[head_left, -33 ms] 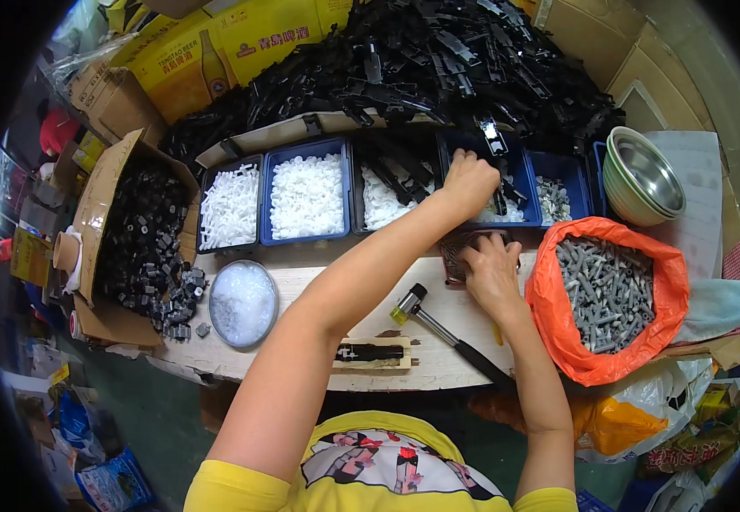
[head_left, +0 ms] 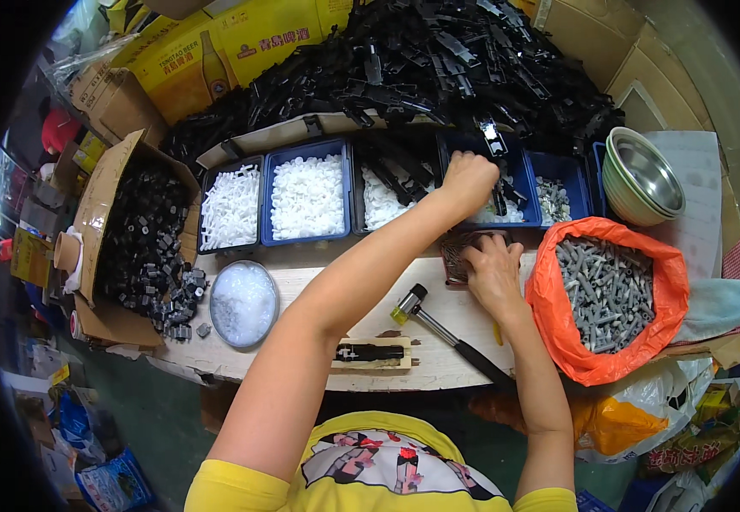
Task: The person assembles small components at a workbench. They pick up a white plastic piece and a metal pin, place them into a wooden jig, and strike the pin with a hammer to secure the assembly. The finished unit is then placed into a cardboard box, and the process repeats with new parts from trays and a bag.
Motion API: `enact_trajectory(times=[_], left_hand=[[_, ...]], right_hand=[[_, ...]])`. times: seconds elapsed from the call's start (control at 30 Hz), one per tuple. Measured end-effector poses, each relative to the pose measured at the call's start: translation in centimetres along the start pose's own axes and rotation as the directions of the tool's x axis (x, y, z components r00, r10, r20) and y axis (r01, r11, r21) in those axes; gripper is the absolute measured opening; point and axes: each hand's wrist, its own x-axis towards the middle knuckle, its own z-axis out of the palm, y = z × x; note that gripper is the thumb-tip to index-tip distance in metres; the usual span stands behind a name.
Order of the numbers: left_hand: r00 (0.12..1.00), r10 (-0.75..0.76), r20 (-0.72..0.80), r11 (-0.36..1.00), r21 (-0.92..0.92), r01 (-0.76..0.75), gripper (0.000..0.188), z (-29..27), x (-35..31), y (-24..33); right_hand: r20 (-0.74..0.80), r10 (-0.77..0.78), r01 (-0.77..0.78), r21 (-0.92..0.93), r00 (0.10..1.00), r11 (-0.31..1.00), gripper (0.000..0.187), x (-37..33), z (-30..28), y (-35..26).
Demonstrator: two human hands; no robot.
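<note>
My left hand [head_left: 469, 179] reaches across into a blue bin [head_left: 519, 218] holding black clips and white bits. Its fingers are curled down among the parts, and what they grip is hidden. My right hand [head_left: 491, 269] lies flat on a dark patch of small brown parts [head_left: 455, 254] on the wooden bench [head_left: 319, 264], fingers spread. A small mallet [head_left: 438, 328] with a black handle lies just left of my right wrist. Nearer me sits a wooden jig [head_left: 371, 352] with a black part in it.
Blue bins of white parts [head_left: 306, 198] line the back, below a big heap of black plastic pieces [head_left: 438, 60]. An orange bag of grey pins [head_left: 613, 294] and stacked metal bowls [head_left: 643, 175] stand right. A cardboard box of black parts [head_left: 135, 239] and a round lid [head_left: 243, 303] are left.
</note>
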Motion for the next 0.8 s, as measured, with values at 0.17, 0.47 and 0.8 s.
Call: enact_trajectory(times=[0.17,0.47,0.8], left_hand=[[0.959,-0.282,0.019,0.682,-0.699,0.215,0.019,-3.2,-2.6,-0.1],[0.803,-0.336,0.493,-0.171,-0.870,0.463,0.016,-8.3,-18.7,2.2],[0.807,-0.243,0.538,-0.503,-0.781,0.369,0.018,-10.6,-27.5,2.2]], right_hand=[[-0.092,0.072,-0.050,0.228,0.993,0.972,0.009,-0.5,-1.4,0.5],[-0.036,0.149,-0.070,0.760,0.988,0.647,0.004,-2.3,-5.2,-3.8],[0.210,-0.100,-0.164,0.926,0.973,0.340,0.003,-3.1,-4.4,-10.8]])
